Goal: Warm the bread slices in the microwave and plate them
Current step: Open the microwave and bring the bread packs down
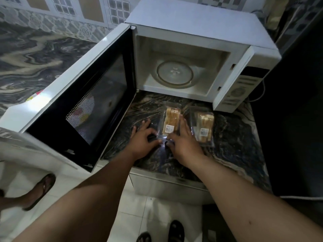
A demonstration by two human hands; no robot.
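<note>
**Both hands on near bread pack**

Your left hand (142,139) and right hand (181,142) pinch the left bread pack (170,123) on the counter (232,145), before the open microwave (183,67). Second pack (203,126) just beside. White labels unreadable. Turntable (174,74) bare.

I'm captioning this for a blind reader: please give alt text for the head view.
Both hands, left hand and right hand, reach the nearer of two clear bread packs on a dark marble counter, before an open, empty white microwave.
</note>
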